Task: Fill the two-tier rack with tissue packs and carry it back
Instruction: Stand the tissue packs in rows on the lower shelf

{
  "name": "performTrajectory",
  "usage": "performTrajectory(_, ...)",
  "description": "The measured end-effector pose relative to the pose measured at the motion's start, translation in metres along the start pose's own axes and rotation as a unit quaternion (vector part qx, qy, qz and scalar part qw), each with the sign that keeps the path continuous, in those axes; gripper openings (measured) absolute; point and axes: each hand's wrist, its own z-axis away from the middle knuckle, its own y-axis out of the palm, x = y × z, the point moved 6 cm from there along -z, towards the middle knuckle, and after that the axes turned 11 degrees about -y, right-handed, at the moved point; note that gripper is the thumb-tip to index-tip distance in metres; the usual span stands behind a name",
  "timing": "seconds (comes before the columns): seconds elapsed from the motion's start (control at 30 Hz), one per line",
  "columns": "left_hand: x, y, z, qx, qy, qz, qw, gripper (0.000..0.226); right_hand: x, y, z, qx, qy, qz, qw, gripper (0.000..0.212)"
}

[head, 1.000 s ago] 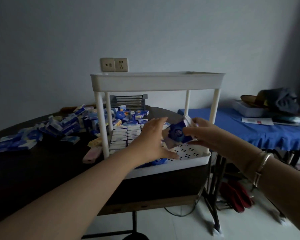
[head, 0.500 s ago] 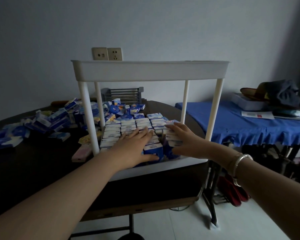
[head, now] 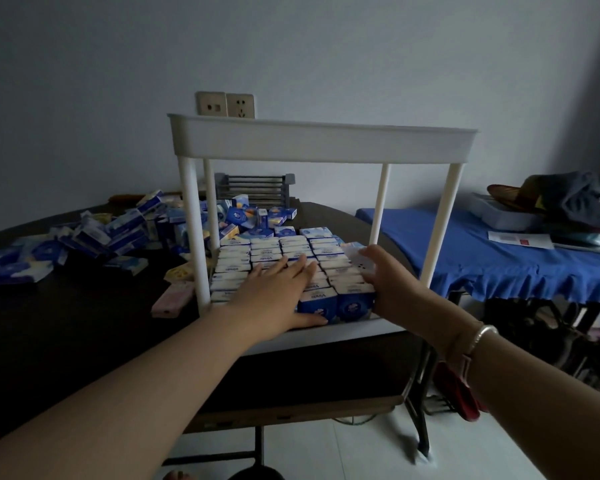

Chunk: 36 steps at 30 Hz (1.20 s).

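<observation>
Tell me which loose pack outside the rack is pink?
The pink pack lying on the dark table just left of the rack's front-left post; the others are blue or yellow.

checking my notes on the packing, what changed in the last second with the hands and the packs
The right hand brought the blue tissue pack it held in the air down into the front right corner of the rack's lower tier, closing the bare gap there. The left hand went from raised to lying flat on the packed rows. The rack, the loose pile of packs and the table stayed put.
</observation>
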Motion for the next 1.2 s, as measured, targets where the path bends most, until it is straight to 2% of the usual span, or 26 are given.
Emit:
performTrajectory(0.03, 0.000, 0.000, 0.000, 0.000, 0.000, -0.004, 1.000, 0.097, 0.000, 0.001, 0.002, -0.039, 0.008, -0.019, 0.999, 0.030)
performTrajectory(0.1, -0.001, -0.001, 0.001, 0.006, 0.002, -0.008, 1.000, 0.096, 0.000, 0.007, 0.006, -0.086, 0.015, -0.019, 0.996, 0.029)
performTrajectory(0.3, -0.001, -0.005, 0.007, 0.019, 0.004, -0.013, 1.000, 0.096, 0.008, 0.015, 0.016, -0.117, 0.016, 0.007, 0.993, 0.030)
performTrajectory(0.37, -0.001, -0.008, 0.012, 0.013, 0.002, -0.006, 1.000, 0.096, 0.015, 0.012, 0.024, -0.127, -0.020, 0.086, 0.988, 0.030)
performTrajectory(0.43, -0.001, -0.016, 0.022, -0.007, 0.003, 0.019, 1.000, 0.093, 0.027, 0.011, 0.036, -0.129, -0.079, 0.220, 0.964, 0.025)
performTrajectory(0.5, 0.001, -0.029, 0.038, -0.051, 0.009, 0.062, 0.997, 0.083, 0.041, 0.016, 0.051, -0.134, -0.167, 0.329, 0.920, 0.021)
performTrajectory(0.57, 0.006, -0.043, 0.059, -0.097, 0.016, 0.114, 0.989, 0.064, 0.053, 0.031, 0.067, -0.126, -0.247, 0.381, 0.882, 0.016)
performTrajectory(0.7, 0.034, -0.061, 0.106, -0.167, 0.018, 0.192, 0.967, 0.023, 0.062, 0.088, 0.091, -0.060, -0.322, 0.386, 0.862, 0.015)
performTrajectory(0.77, 0.059, -0.063, 0.124, -0.189, -0.003, 0.214, 0.958, 0.015, 0.061, 0.122, 0.097, -0.024, -0.343, 0.385, 0.857, 0.016)
performTrajectory(1.0, 0.175, -0.041, 0.149, -0.241, -0.135, 0.270, 0.922, 0.012, 0.024, 0.238, 0.079, 0.096, -0.358, 0.357, 0.857, 0.016)
performTrajectory(1.1, 0.227, -0.021, 0.144, -0.258, -0.216, 0.315, 0.888, 0.015, -0.004, 0.277, 0.045, 0.103, -0.343, 0.364, 0.860, 0.019)
performTrajectory(1.2, 0.270, 0.000, 0.131, -0.261, -0.277, 0.357, 0.853, 0.018, -0.038, 0.305, -0.002, 0.079, -0.316, 0.379, 0.866, 0.017)
